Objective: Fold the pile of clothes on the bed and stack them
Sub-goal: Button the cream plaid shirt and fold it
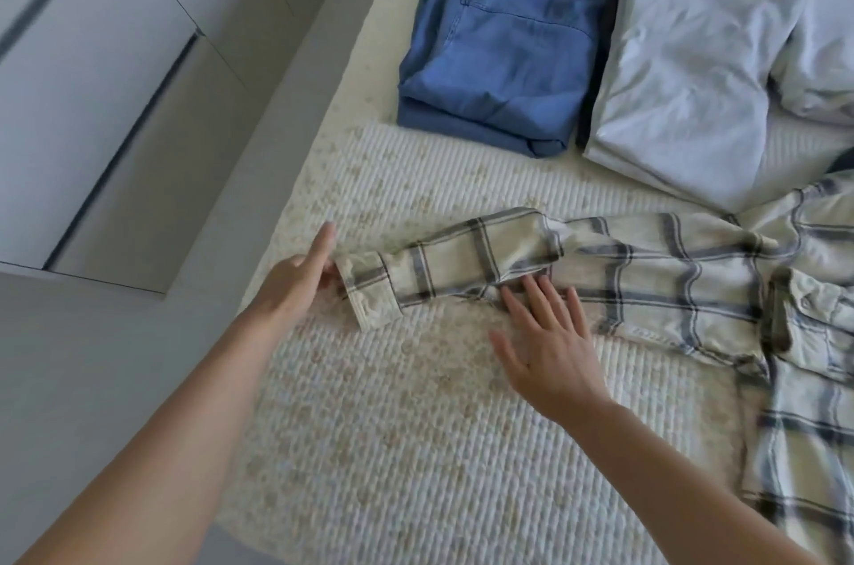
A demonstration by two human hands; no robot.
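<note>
A cream plaid shirt (670, 278) with grey-blue checks lies spread on the bed (416, 426), its long sleeve stretched out to the left. My left hand (295, 282) pinches the sleeve's cuff, index finger pointing up. My right hand (550, 343) lies flat with straight fingers, its fingertips pressing the lower edge of the sleeve near the middle. Beyond the sleeve sit folded blue jeans (503, 51) and, right of them, a folded pale grey-blue garment (693, 79).
More pale fabric (818, 51) is bunched at the far right edge. The bed's left edge runs diagonally beside a grey frame (259, 135), with white cabinet doors (92, 79) beyond it on the left.
</note>
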